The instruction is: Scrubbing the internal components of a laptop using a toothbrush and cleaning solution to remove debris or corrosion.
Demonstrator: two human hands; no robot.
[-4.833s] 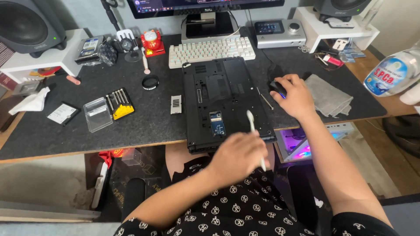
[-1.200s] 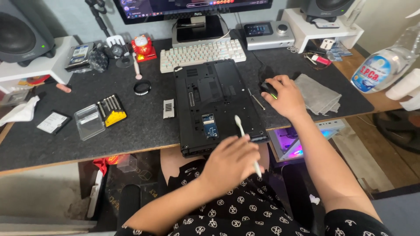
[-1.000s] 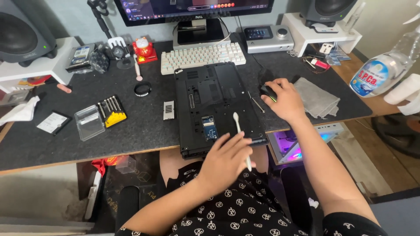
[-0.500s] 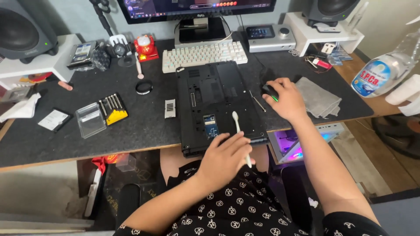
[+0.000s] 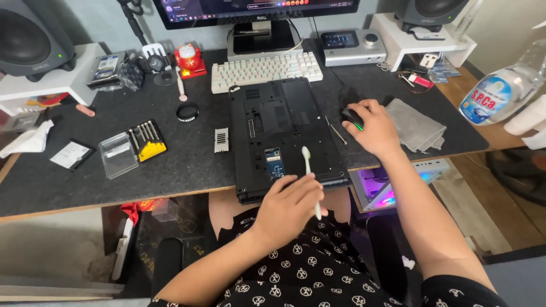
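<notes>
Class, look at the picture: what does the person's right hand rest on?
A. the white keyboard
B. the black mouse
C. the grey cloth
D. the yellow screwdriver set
B: the right hand covers the black mouse, beside the upturned laptop; the left hand holds a white tool.

Black laptop (image 5: 284, 131), white toothbrush (image 5: 310, 176), grey cloth (image 5: 415, 125).
</notes>
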